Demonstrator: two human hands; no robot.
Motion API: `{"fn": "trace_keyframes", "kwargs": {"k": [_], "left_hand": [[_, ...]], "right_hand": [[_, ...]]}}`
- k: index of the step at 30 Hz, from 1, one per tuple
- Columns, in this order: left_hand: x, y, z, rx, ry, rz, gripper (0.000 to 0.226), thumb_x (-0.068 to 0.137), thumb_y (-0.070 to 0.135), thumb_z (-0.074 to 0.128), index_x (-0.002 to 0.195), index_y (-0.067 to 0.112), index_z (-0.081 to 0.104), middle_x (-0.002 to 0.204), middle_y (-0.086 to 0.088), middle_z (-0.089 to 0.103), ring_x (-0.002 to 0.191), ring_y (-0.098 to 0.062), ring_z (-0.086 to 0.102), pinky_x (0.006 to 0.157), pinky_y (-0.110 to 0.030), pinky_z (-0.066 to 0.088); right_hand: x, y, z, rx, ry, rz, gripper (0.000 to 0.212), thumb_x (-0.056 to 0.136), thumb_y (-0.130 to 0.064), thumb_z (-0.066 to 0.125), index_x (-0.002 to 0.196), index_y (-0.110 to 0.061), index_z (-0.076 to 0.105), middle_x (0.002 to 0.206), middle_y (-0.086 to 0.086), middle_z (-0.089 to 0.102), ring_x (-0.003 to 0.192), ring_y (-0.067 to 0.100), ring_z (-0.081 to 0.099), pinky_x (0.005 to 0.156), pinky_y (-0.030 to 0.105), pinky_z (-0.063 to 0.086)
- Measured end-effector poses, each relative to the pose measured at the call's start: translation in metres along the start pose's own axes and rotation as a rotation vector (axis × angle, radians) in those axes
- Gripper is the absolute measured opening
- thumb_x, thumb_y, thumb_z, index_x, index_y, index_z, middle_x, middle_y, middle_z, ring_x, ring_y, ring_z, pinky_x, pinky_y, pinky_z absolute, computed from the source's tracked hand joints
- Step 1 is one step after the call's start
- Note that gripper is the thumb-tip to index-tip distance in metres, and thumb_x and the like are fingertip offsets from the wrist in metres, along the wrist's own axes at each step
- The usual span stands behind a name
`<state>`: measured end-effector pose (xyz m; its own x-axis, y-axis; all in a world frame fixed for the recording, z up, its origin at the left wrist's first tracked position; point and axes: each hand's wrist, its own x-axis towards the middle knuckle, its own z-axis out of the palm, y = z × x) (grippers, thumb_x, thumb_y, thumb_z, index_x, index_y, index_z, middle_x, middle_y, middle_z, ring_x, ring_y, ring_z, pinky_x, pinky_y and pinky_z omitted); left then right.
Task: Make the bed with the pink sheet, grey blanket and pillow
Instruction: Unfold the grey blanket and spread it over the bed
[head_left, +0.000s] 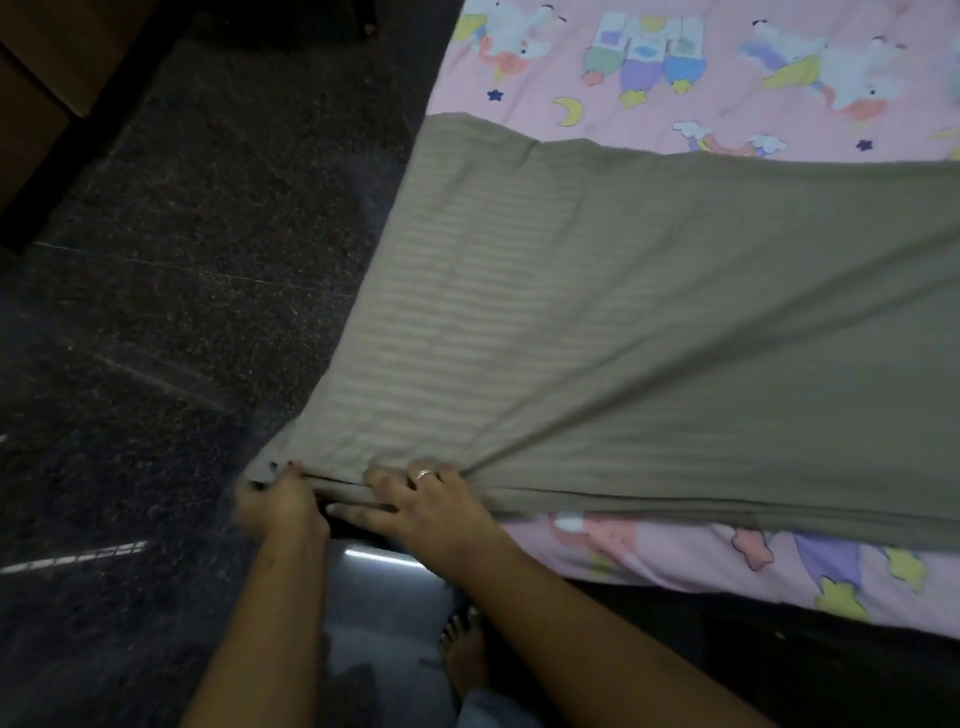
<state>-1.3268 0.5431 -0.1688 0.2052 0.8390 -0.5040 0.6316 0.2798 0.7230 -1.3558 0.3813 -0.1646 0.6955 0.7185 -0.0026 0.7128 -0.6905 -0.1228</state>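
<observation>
We find the left hand (280, 506) clenched on the corner of the grey blanket (649, 338), fingers curled round its doubled hem. The right hand (434, 501), with a ring (423, 474) on one finger, grasps the same hem just beside it, fingers on top and what looks like the thumb beneath. Neither hand is free. Creases fan out from the right hand across the cloth, which we read as tension along the near edge.

The blanket lies across the middle of the bed on the pink sheet (727, 78), whose cartoon print shows beyond the blanket's far edge and again below its near edge. The held corner overhangs the bed's side, above the floor (182, 260).

We judge the blanket soft, fairly light and limp, with a ribbed weave that should not slip in the fingers. It is not fragile. The hem and corners are the proper holds. With the hands this close together the cloth bunches, so a wider hold would spread it more evenly.

The far edge runs nearly straight, with a small kink near its left end. The dark speckled floor to the left gives open room. Wooden furniture (36, 78) stands well apart at the upper left. A bare foot (462, 654) is planted below the hands, near the bed. The pillow is not in view.
</observation>
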Motion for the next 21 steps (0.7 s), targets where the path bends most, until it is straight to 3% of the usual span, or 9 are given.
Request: {"fn": "trace_keyframes", "kwargs": {"k": [1, 3, 5, 8, 12, 15, 18, 19, 21], "left_hand": [[-0.006, 0.004, -0.001, 0.118, 0.086, 0.052, 0.061, 0.083, 0.016, 0.066, 0.137, 0.002, 0.041, 0.139, -0.02, 0.043, 0.124, -0.036, 0.047, 0.104, -0.041, 0.04], [-0.032, 0.014, -0.006, 0.28, 0.178, 0.237, 0.075, 0.08, 0.016, 0.067, 0.144, 0.008, 0.029, 0.146, -0.019, 0.029, 0.129, -0.04, 0.034, 0.107, -0.042, 0.032], [-0.071, 0.015, -0.003, 0.356, 0.114, 0.522, 0.078, 0.076, 0.011, 0.065, 0.144, 0.013, 0.028, 0.147, -0.018, 0.027, 0.127, -0.042, 0.031, 0.104, -0.048, 0.031], [-0.134, -0.007, 0.021, 0.504, -0.147, 0.895, 0.076, 0.07, 0.008, 0.071, 0.139, 0.013, 0.039, 0.141, -0.022, 0.036, 0.123, -0.043, 0.035, 0.101, -0.05, 0.028], [-0.215, -0.058, 0.062, 0.782, -0.584, 1.366, 0.064, 0.068, 0.033, 0.064, 0.129, 0.017, 0.051, 0.135, -0.014, 0.048, 0.12, -0.034, 0.042, 0.094, -0.051, 0.039], [-0.258, -0.087, 0.087, 0.934, -0.784, 1.527, 0.063, 0.066, 0.038, 0.071, 0.124, 0.019, 0.056, 0.129, -0.007, 0.055, 0.116, -0.03, 0.052, 0.089, -0.046, 0.044], [-0.293, -0.108, 0.107, 1.024, -0.888, 1.599, 0.058, 0.067, 0.034, 0.072, 0.122, 0.019, 0.059, 0.121, -0.003, 0.061, 0.109, -0.026, 0.058, 0.087, -0.043, 0.045], [-0.305, -0.114, 0.113, 1.045, -0.914, 1.617, 0.055, 0.069, 0.035, 0.067, 0.121, 0.019, 0.059, 0.119, -0.003, 0.062, 0.107, -0.026, 0.059, 0.085, -0.042, 0.046], [-0.326, -0.125, 0.125, 1.078, -0.965, 1.636, 0.051, 0.072, 0.032, 0.061, 0.122, 0.018, 0.059, 0.121, -0.003, 0.06, 0.108, -0.027, 0.057, 0.083, -0.041, 0.046]], "right_hand": [[-0.007, 0.003, -0.001, -0.001, 0.041, -0.002, 0.058, 0.091, -0.021, 0.033, 0.141, -0.05, 0.03, 0.132, -0.001, 0.055, 0.084, 0.021, 0.058, 0.066, 0.031, 0.047], [-0.025, 0.015, -0.001, -0.014, 0.147, 0.046, 0.055, 0.094, -0.02, 0.036, 0.142, -0.048, 0.031, 0.13, 0.003, 0.056, 0.085, 0.024, 0.058, 0.069, 0.035, 0.047], [-0.052, 0.038, 0.0, -0.037, 0.219, 0.155, 0.051, 0.093, -0.021, 0.041, 0.138, -0.043, 0.04, 0.123, 0.003, 0.06, 0.085, 0.026, 0.06, 0.07, 0.037, 0.048], [-0.102, 0.09, 0.002, -0.118, 0.191, 0.328, 0.049, 0.086, -0.028, 0.055, 0.133, -0.037, 0.045, 0.11, 0.0, 0.065, 0.08, 0.024, 0.061, 0.067, 0.035, 0.047], [-0.183, 0.161, -0.015, -0.208, 0.05, 0.599, 0.038, 0.076, -0.028, 0.058, 0.114, -0.027, 0.061, 0.097, -0.002, 0.068, 0.074, 0.023, 0.062, 0.064, 0.033, 0.046], [-0.248, 0.205, -0.023, -0.233, -0.175, 0.774, 0.066, 0.049, -0.043, 0.079, 0.109, -0.021, 0.064, 0.098, 0.0, 0.067, 0.075, 0.024, 0.063, 0.065, 0.034, 0.047], [-0.307, 0.233, -0.027, -0.311, -0.132, 0.955, 0.044, 0.066, -0.035, 0.074, 0.107, -0.022, 0.064, 0.096, -0.001, 0.068, 0.075, 0.024, 0.063, 0.065, 0.034, 0.046], [-0.327, 0.24, -0.027, -0.329, -0.099, 1.008, 0.032, 0.072, -0.026, 0.065, 0.105, -0.022, 0.065, 0.094, -0.001, 0.068, 0.075, 0.024, 0.063, 0.065, 0.034, 0.046], [-0.361, 0.25, -0.032, -0.352, -0.065, 1.111, 0.033, 0.075, -0.015, 0.047, 0.101, -0.021, 0.066, 0.089, 0.0, 0.068, 0.073, 0.026, 0.063, 0.063, 0.034, 0.045]]}}
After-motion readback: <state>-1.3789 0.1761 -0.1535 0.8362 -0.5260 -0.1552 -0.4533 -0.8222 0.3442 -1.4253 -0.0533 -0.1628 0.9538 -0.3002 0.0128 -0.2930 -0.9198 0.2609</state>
